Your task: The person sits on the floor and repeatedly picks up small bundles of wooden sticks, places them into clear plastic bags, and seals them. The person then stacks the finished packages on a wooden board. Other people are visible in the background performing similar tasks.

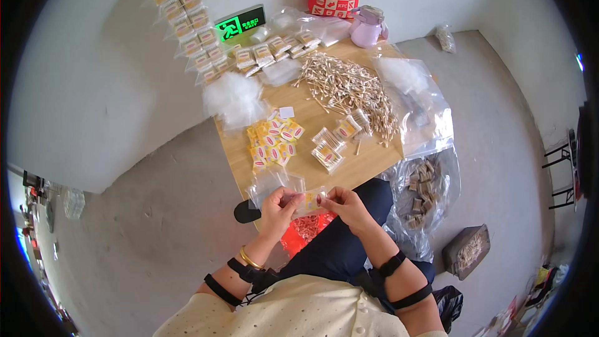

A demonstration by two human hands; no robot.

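Smooth pale wooden table (368, 162), glossy clear plastic bags (430, 128) (crinkled), rough matt concrete floor (168, 212)

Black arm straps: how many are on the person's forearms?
4. Two black straps on the left forearm, two on the right forearm. Others may be hidden under sleeves.

**Bright, even daylight inside a fisheye circle**

Soft light fills the scene, strongest toward 1 o'clock, where clear plastic bags (430, 126) glare white. Shadows are faint. The wooden table (368, 163) at centre is sharp; black vignette rings the frame, and straight lines bend and smear toward 8 and 4 o'clock.
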